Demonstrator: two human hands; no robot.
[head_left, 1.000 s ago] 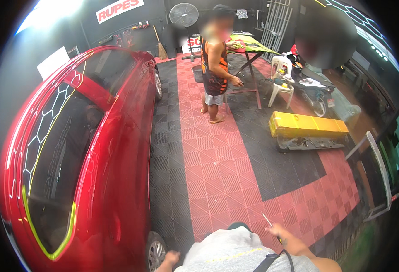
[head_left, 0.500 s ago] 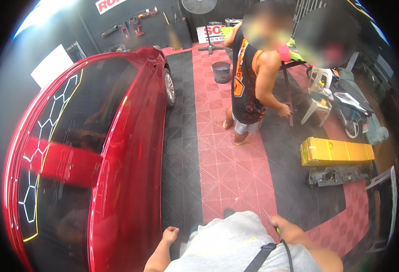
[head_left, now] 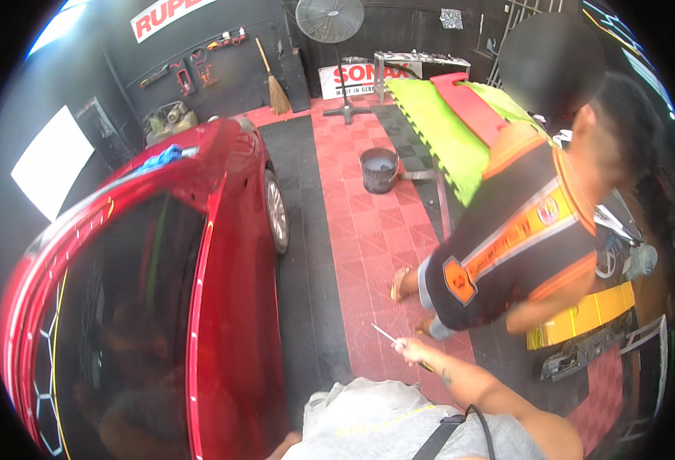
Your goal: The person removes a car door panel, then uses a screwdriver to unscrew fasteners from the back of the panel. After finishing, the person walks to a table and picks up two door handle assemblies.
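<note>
My right hand is stretched out in front of me, closed around a screwdriver. Its thin metal shaft points forward and left, and a bit of yellow-and-black handle shows behind the fist. Only a small part of my left hand shows at the lower edge, beside my grey shirt; its fingers cannot be made out. On my left stands a red car with dark side windows. A blue cloth lies toward its front.
A person in a black-and-orange sleeveless top stands close on my right. Beyond are a table with a green mat, a black bucket, a standing fan and a broom. A long yellow box lies at the right.
My right hand has reached forward and left with the screwdriver. My left hand has dropped mostly out of view. The other person now appears nearer and further right; the view has moved forward along the car.
</note>
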